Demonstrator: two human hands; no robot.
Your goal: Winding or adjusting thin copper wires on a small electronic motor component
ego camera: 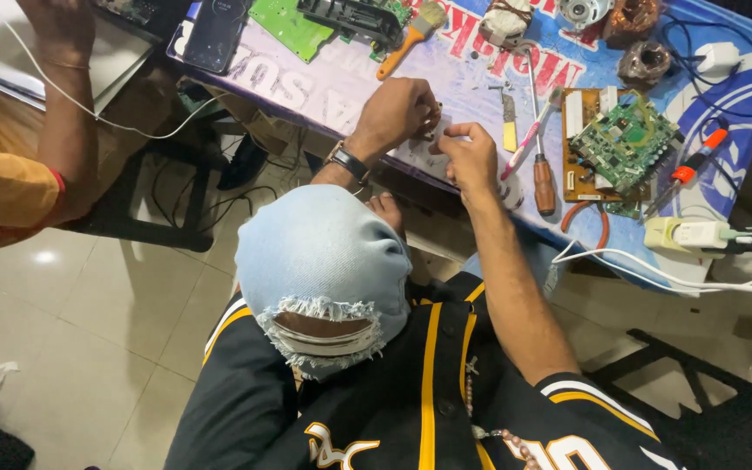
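Both hands meet at the near edge of the desk [332, 87], which is covered with a blue and purple printed sheet. The left hand [400, 111] is curled over a small flat white plastic piece [417, 155] lying at that edge, its fingers bent down onto it so that I cannot tell how tightly they grip. The right hand [470, 157] pinches the same piece from the other side, thumb and forefinger closed on its rim. A black-strapped wristwatch [347, 161] sits on the left wrist. Just right of the hands lie a brown wooden-handled screwdriver [543, 178] and a pink-handled tool [526, 144], and beyond them a green circuit board on a brown panel [620, 144]. Toward the far edge lie a wooden-handled paintbrush [406, 36] and a dark smartphone [215, 33]. A white power adapter with cable [694, 233] rests at the desk's right near corner. Another person's arm [67, 96] hangs at the left, well apart.
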